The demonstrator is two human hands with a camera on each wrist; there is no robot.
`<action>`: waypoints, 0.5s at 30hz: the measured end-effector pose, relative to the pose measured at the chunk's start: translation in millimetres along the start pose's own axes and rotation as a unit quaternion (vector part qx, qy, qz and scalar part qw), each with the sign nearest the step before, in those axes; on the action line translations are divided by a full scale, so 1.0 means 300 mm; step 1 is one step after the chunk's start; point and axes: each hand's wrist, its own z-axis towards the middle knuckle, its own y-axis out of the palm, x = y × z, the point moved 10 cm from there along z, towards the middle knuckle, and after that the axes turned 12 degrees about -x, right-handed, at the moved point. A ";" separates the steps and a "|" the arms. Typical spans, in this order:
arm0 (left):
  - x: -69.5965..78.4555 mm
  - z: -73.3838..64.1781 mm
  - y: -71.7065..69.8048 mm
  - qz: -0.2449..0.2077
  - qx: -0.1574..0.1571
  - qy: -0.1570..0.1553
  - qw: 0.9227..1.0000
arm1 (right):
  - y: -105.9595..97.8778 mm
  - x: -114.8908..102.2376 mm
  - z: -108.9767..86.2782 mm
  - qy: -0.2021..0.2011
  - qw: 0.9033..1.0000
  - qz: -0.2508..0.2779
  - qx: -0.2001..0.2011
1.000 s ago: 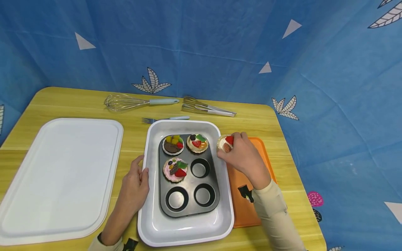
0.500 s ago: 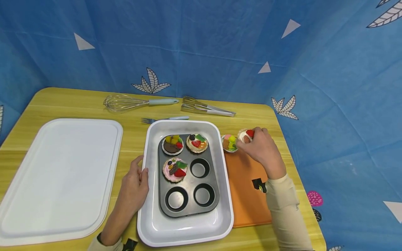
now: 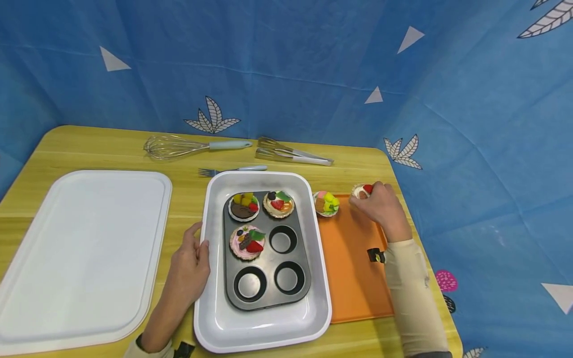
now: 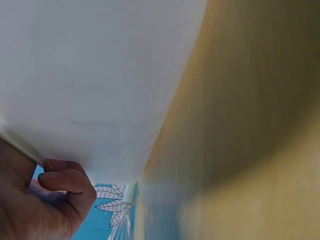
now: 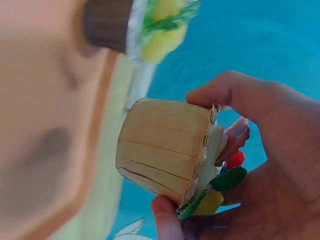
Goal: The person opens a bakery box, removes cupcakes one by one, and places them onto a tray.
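Observation:
My right hand [image 3: 378, 206] pinches a toy cupcake [image 3: 360, 191] by its rim, over the far right corner of the orange tray [image 3: 353, 268]. In the right wrist view the cupcake's tan pleated cup [image 5: 162, 147] lies sideways between thumb and fingers, with green leaves and red bits on top. A second cupcake [image 3: 326, 204], with yellow and green topping, stands at the orange tray's far left. My left hand [image 3: 190, 271] grips the left rim of the deep white pan [image 3: 261, 333]. Inside that pan lies a dark muffin tin [image 3: 266, 299], with three decorated cupcakes in its cups.
A flat white tray [image 3: 89, 258] lies to the left. Along the table's far side are a whisk [image 3: 197, 146], tongs [image 3: 293, 153] and a fork [image 3: 233, 170]. A blue patterned cloth [image 3: 286, 64] hangs behind the table and along its right.
My right hand has carried its cupcake rightward from the pan's edge to over the orange tray's far right corner. The yellow-and-green cupcake has come into sight. My left hand stays at the rim.

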 end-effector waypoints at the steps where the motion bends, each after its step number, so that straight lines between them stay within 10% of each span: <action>1: 0.000 0.000 0.000 0.000 0.000 -0.001 1.000 | 0.007 0.011 0.009 0.003 1.000 -0.001 -0.003; 15: 0.007 -0.003 -0.006 -0.002 0.005 0.010 1.000 | 0.079 0.122 0.081 0.037 0.999 0.005 -0.006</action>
